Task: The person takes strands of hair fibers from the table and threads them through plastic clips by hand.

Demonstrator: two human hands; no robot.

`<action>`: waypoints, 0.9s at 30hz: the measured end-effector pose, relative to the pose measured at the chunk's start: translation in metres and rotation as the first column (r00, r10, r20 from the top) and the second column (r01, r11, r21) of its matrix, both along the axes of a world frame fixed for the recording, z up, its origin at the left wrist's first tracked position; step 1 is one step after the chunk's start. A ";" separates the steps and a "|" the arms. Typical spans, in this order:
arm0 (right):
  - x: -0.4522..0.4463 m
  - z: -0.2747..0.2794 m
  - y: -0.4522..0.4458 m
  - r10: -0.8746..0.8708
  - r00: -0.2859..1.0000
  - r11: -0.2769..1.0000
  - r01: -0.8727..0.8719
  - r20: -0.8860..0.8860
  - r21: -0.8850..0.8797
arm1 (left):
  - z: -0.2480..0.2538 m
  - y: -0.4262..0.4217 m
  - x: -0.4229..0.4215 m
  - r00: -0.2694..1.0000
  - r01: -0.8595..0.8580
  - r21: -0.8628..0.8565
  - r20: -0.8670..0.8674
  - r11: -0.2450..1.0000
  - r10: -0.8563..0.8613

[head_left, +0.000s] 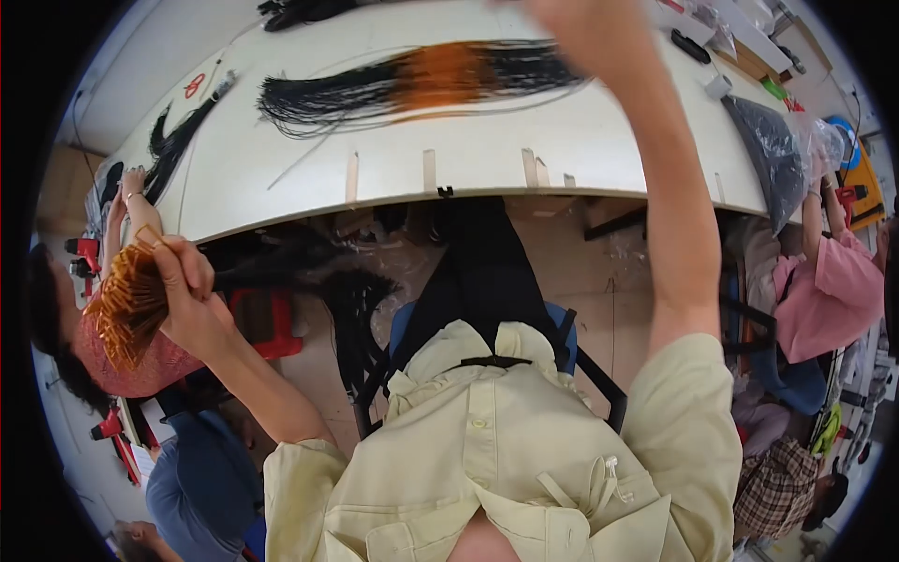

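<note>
The left hand (192,295) is closed around a bundle (131,304) of thin strands, gripping it out to the left of the body, in front of the surface's (487,150) near edge. Its fingers curl over the strands with the thumb side up, and the elbow is bent, the bare forearm (272,389) slanting up and outward from a short pale sleeve. The bundle's orange ends fan out on the outer side of the fist, while a dark length trails inward on the other side, below the surface's edge. The right arm (682,215) is stretched forward, bent only slightly, reaching across the surface. The right hand (599,37) is blurred and partly cut off by the top of the view, so I cannot tell whether it grasps anything; it appears over the right end of the wires (445,75), which lie crosswise on the surface, black at both ends and orange in the middle. Upright strips (352,176) and a black clip (446,192) line the near edge. To the left lie red scissors (195,86) and a dark bunch (183,140); to the right, a dark grey bag (763,155) hangs over the edge. Any lettering is too small to read.
</note>
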State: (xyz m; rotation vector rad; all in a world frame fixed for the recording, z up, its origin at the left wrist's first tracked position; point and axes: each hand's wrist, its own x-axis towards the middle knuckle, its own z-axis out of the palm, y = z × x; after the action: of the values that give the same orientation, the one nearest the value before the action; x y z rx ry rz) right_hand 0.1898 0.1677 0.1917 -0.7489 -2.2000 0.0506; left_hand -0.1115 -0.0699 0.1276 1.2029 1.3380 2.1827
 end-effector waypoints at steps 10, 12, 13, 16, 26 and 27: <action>-0.017 -0.097 -0.034 0.327 0.944 0.572 -0.166 0.038 -0.803 | -0.011 0.072 0.054 0.975 0.212 -0.434 0.039 0.875 -0.217; -0.019 -0.104 -0.032 0.335 0.941 0.568 -0.164 0.045 -0.806 | -0.019 0.097 0.066 0.922 0.367 -0.422 0.047 0.829 -0.385; -0.018 -0.106 -0.030 0.335 0.940 0.563 -0.150 0.059 -0.813 | -0.027 0.108 0.070 0.922 0.336 -0.478 -0.008 0.812 -0.387; -0.013 -0.109 -0.025 0.327 0.940 0.558 -0.111 0.095 -0.822 | -0.067 0.132 0.066 0.897 0.234 -0.574 -0.185 0.785 -0.402; -0.003 -0.128 -0.019 0.250 0.967 0.485 -0.162 -0.041 -0.859 | -0.092 0.137 0.075 0.792 0.220 -0.778 -0.209 0.588 -0.573; 0.002 -0.128 -0.018 0.219 0.976 0.526 -0.133 -0.018 -0.840 | -0.092 0.135 0.076 0.810 0.207 -0.784 -0.198 0.585 -0.552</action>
State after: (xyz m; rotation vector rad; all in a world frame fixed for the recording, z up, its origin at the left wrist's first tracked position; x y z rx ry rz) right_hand 0.1917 0.1495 0.0633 -1.0272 -2.2678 1.3048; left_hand -0.0354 0.0653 0.0353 1.4585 1.6663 0.8896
